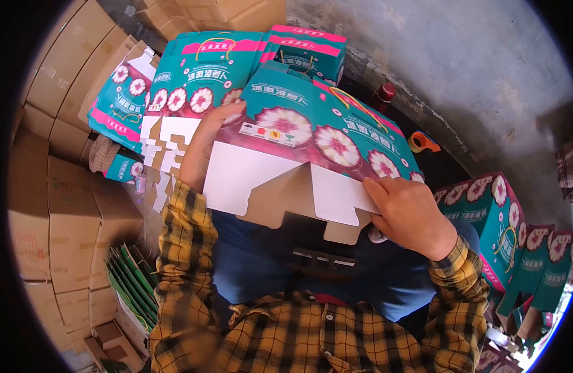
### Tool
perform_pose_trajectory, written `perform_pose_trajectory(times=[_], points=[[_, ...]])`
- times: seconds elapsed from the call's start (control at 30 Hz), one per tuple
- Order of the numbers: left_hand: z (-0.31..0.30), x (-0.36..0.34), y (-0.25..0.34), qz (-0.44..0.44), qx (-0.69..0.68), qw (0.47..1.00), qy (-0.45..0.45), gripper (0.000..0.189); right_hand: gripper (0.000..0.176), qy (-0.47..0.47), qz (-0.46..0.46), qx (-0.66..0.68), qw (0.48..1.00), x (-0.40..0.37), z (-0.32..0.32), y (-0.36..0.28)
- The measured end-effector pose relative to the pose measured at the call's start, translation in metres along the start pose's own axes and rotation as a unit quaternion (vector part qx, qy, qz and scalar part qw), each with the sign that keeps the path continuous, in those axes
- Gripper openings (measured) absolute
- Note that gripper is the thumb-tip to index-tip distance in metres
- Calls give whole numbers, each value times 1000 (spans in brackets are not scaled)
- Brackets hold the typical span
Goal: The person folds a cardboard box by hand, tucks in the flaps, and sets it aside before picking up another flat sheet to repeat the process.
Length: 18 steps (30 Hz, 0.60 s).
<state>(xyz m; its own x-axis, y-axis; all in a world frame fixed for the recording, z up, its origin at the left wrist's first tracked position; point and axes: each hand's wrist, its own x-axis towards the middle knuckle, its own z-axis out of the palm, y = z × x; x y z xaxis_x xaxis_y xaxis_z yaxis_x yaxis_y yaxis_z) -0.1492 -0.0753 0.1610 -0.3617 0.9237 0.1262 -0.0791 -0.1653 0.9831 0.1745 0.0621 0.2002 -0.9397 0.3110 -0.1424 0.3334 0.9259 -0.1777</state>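
Observation:
A teal, pink and purple printed carton (283,124) with a yellow cord handle lies across my lap, tilted. Its white bottom flaps (339,193) hang loose toward me, and the grey inner side shows between them. My left hand (212,133) is closed on the carton's left edge, fingers on the printed panel and wrist beside the white flap. At the lower right corner, my right hand (411,214) grips the carton, with its fingertips on the printed face near the flap. The thumb side of the right hand is partly hidden.
Flattened cartons of the same print (202,74) are stacked ahead. Brown cardboard boxes (72,211) pile up at left, above green folded sheets (134,286). An orange tape roll (423,142) and a red-capped bottle (385,93) stand near the wall. Set-up cartons (501,230) are at right.

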Motion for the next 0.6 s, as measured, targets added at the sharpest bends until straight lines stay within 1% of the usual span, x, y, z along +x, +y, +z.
perform_pose_trajectory(times=[0.03, 0.1, 0.13, 0.2, 0.23, 0.3, 0.33, 0.37, 0.4, 0.43, 0.47, 0.5, 0.57, 0.6], points=[[-2, -1, -5, -2, -3, 1000, -7, 52, 61, -1, 8, 1, 1000, -5, -4, 0], [-15, -3, -18, 50, 95, 994, -5, 50, 64, 12, 1, 38, 999, -23, -16, 4], [-15, -5, -16, 86, 159, 983, -21, 49, 64, 12, 13, 37, 999, -32, -22, 9], [-14, -8, -13, 116, 230, 966, -16, 50, 72, 84, -24, 89, 992, -54, -32, 22], [-11, -10, -11, 138, 270, 953, -17, 50, 72, 83, -13, 88, 993, -66, -32, 26], [-5, -12, -15, 127, 237, 963, -15, 49, 84, 123, 47, 69, 989, -91, -32, 34], [-4, -14, -17, 136, 212, 968, -8, 48, 91, 98, 93, 75, 988, -105, -30, 36], [-5, -14, -19, 145, 188, 971, 1, 48, 91, 99, 99, 73, 987, -115, -26, 35], [-9, -13, -20, 144, 190, 971, -4, 52, 92, 112, 99, 61, 987, -123, -21, 34], [-10, -12, -21, 146, 188, 971, -8, 52, 94, 125, 98, 48, 986, -129, -16, 31], [-10, -12, -22, 137, 145, 980, -22, 50, 97, 114, 100, 50, 987, -134, -7, 30], [-11, -12, -23, 128, 101, 986, -34, 49, 97, 116, 103, 48, 987, -134, 0, 25], [-15, -10, -28, 147, 109, 982, -51, 48, 99, 139, 114, 14, 984, -123, 14, 13], [-17, -9, -29, 164, 118, 977, -65, 48, 95, 138, 118, 9, 983, -116, 21, 10]])
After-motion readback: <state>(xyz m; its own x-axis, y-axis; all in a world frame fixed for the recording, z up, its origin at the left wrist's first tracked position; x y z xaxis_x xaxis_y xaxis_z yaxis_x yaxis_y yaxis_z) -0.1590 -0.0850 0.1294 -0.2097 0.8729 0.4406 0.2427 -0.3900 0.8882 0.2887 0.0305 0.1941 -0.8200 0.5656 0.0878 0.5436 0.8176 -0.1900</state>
